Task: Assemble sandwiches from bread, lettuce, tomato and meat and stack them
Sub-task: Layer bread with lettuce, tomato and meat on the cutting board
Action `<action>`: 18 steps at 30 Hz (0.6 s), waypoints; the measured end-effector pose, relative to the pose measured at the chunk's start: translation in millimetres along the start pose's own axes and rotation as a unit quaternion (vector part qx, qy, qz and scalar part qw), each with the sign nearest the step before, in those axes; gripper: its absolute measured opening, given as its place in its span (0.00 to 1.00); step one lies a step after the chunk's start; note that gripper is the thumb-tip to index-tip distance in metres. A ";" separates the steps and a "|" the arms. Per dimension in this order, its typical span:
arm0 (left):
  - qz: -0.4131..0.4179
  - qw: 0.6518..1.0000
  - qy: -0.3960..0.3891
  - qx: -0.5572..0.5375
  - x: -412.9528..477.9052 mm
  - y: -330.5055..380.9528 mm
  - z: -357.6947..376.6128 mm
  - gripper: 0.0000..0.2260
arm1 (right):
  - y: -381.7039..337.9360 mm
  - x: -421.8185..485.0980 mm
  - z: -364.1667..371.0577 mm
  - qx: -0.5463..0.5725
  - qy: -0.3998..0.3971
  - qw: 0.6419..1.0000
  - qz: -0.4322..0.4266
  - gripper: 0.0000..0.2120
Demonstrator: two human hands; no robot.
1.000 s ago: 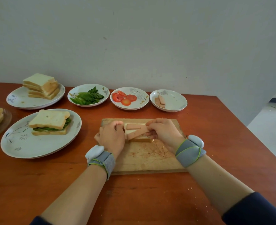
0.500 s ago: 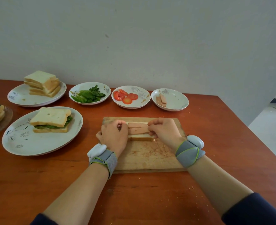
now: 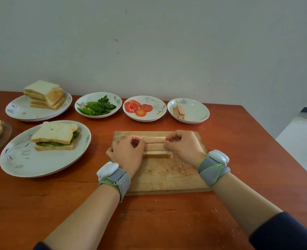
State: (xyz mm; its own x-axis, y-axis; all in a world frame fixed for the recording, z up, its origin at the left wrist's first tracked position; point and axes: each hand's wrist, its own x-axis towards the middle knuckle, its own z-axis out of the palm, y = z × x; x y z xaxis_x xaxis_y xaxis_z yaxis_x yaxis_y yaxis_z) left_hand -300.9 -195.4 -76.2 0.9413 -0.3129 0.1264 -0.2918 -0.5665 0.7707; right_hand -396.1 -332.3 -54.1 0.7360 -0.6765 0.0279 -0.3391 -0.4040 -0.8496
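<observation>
Open tabletop (image 3: 149, 219) nearside of cutting board (image 3: 167, 179); bare strip right of it. Far edge blocked by four plates; large sandwich plate (image 3: 22, 163) crowds left.

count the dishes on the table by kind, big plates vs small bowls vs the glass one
Large white plates: 2, one holding the bread stack and one holding a finished sandwich
Small white bowls: 3, with lettuce, tomato slices and meat strips
Glass dish: 1, at the left edge, partly out of view
Total: 6
</observation>
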 end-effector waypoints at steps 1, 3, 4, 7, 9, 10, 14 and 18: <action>-0.003 1.000 -0.001 0.000 3.3 1.3 -0.8 0.07 | -4.3 5.8 -1.6 0.002 0.004 1.000 -0.009 0.05; -0.015 1.000 -0.015 -0.009 9.8 4.1 -2.9 0.07 | -14.2 17.2 -4.4 0.005 0.014 0.999 -0.029 0.05; -0.017 1.000 -0.020 -0.016 15.1 6.2 -4.2 0.07 | -20.0 24.8 -5.1 0.005 0.016 0.999 -0.038 0.05; -0.009 0.999 -0.025 -0.021 32.1 11.4 -6.7 0.07 | -31.1 49.0 -2.1 -0.030 0.011 0.998 -0.059 0.05; 0.017 1.000 -0.017 0.002 47.4 14.1 -5.9 0.07 | -33.7 67.4 2.8 -0.057 0.010 0.996 -0.074 0.05; 0.036 0.999 -0.012 0.027 57.0 15.0 -4.3 0.08 | -34.0 77.8 5.4 -0.075 0.010 0.994 -0.082 0.05; 0.096 0.986 0.006 0.133 98.6 17.4 2.8 0.10 | -33.2 117.7 16.3 -0.169 -0.020 0.981 -0.091 0.08; 0.135 0.964 -0.008 0.227 135.6 20.8 15.2 0.11 | -27.6 163.8 31.4 -0.237 -0.055 0.965 -0.096 0.13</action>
State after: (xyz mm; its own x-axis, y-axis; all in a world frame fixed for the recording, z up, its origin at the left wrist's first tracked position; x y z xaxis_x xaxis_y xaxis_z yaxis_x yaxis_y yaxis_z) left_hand -181.9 -261.2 -52.4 0.8193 -0.5049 0.2717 -0.5730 -0.7376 0.3572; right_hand -247.8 -412.7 -42.6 0.8604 -0.5028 0.0830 -0.4017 -0.7694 -0.4967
